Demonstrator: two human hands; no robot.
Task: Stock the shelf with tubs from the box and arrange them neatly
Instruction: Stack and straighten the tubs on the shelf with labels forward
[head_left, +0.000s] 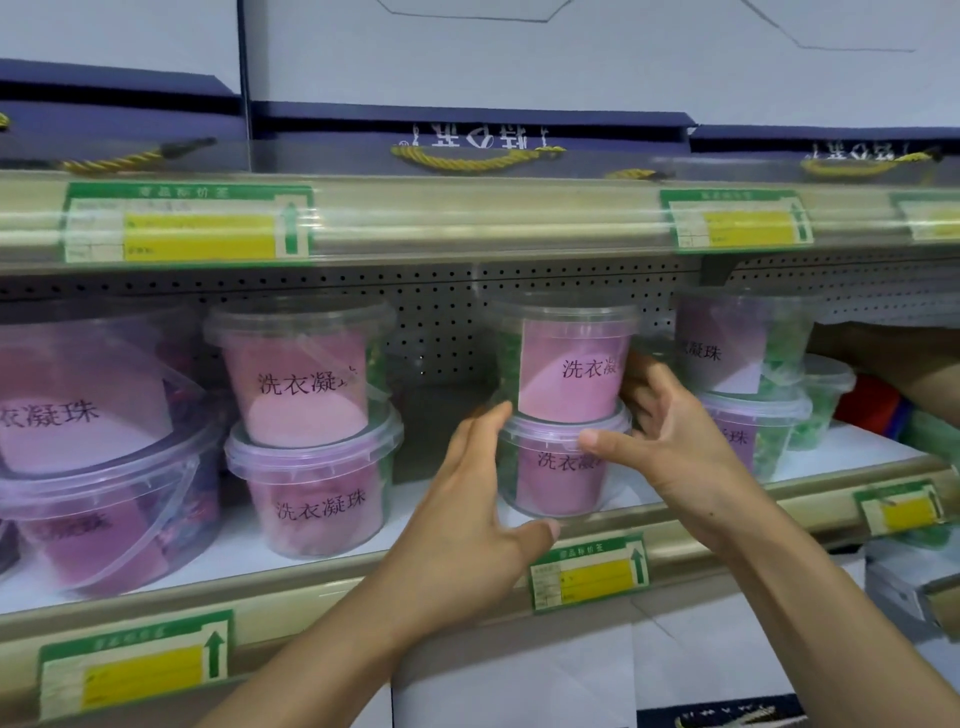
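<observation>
Much of the scene is blurred or cropped. The large tub (98, 447) far left of the middle stack is cut by the picture's edge, so its label reads only in part; the tub it sits on is also cropped. To the right of the middle stack, a sleeve and forearm (893, 364) reach in from the picture's edge, the hand itself hidden behind tubs. Something red (870, 405) beyond those tubs is too hidden to name. The price tags (189, 223) on the rail above are too blurred to read.

The landmark is the middle stack: an upper tub (566, 364) standing on a lower tub (556, 467), both clear plastic with pink labels, at the front edge of the shelf (311, 561). The left hand (467, 499) lies against the lower tub's left side, fingers straight and thumb under its base. The right hand (670, 431) curls round the stack's right side, thumb across the lower tub's lid, fingers behind the upper tub.

Counting stacks of two: one cropped at far left, one (311, 426) just left of the middle stack, the middle stack, and one (743, 384) just right of it. Further tubs behind hold green contents (810, 410); their number cannot be told. Five green-and-yellow price tags are clearly seen, and a sixth is cut off at the upper right.
</observation>
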